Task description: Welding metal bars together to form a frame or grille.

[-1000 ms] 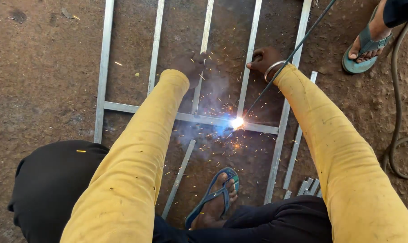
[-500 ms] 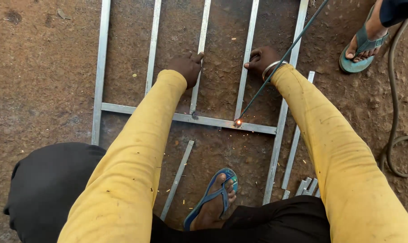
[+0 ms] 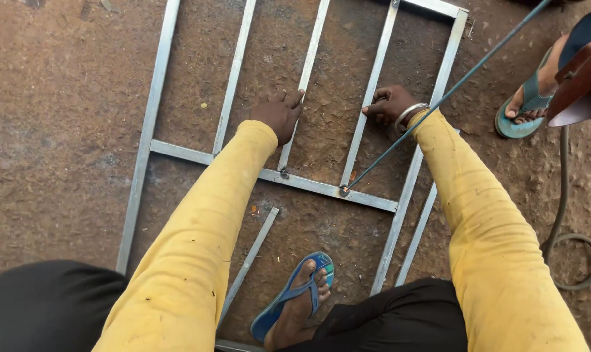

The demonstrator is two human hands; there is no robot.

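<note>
A grey metal frame of square tubes lies flat on the brown dirt. My left hand is closed on one upright bar just above the crossbar. My right hand, with a metal bangle on its wrist, pinches the neighbouring upright bar. Both my sleeves are yellow. A thin welding rod slants down from the upper right. Its tip rests on the joint where the right bar meets the crossbar. No sparks show.
Another person's foot in a teal sandal stands at the upper right, beside a dark shield. A cable loops over the ground at the right. A loose tube lies near my foot in a blue flip-flop.
A second ago the joint was sparking brightly with smoke; the arc has stopped and the rod tip rests there. My hands have stayed on the bars.
</note>
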